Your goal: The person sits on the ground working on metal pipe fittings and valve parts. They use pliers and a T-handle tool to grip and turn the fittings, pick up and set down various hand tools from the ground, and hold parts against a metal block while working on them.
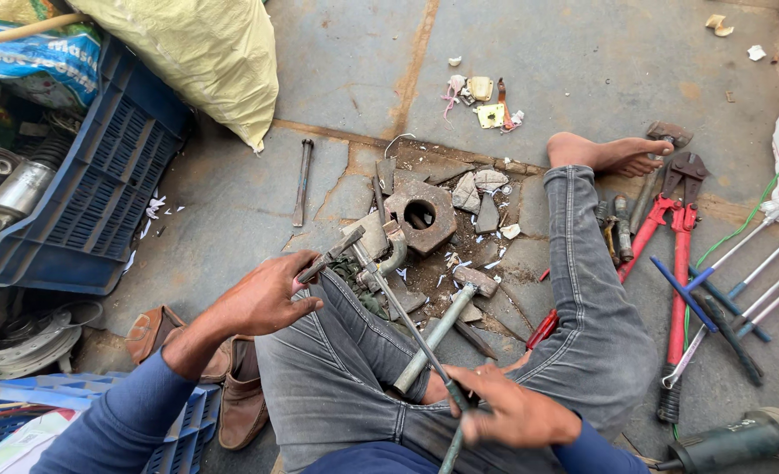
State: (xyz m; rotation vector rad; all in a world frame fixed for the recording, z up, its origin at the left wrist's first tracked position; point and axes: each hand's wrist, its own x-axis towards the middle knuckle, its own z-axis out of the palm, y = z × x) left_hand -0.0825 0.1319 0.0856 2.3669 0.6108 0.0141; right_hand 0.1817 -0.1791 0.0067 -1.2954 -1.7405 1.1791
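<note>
A: Nearest first: right hand (517,412) clamped around a thin metal rod (407,320), fist closed low on the shaft, close to the lap. Beside it, leaning against the thigh, a hammer (446,320) with a grey pipe handle, head down on the floor.

B: Left hand (267,294) curled shut around a small metal fitting (341,246), pinched at its near end, steadied just above the knee. Rod tip meeting that fitting, or so it looks; exact contact hard to tell.

A: Handling, judged from here: rod stiff, slim, probably slick bare steel, best gripped low and firmly, as now. Fitting small, hard, likely heavier than its size suggests, best held by the flat end, well clear of the rod tip.

B: Further out, just past the fitting: a chunky hexagonal metal block (420,215) with a round hole, flat on the concrete floor (582,61), ringed by broken scraps.

A: Off to the right, red-handled bolt cutters (675,254) beside the bare foot (613,154), long-handled tools fanned out next to them, a grinder (740,439) down at the edge.

B: Left side: blue plastic crate (91,193) holding motor parts, a chisel (302,180) lying alone on the floor, a yellow sack (188,53) at the far end.
</note>
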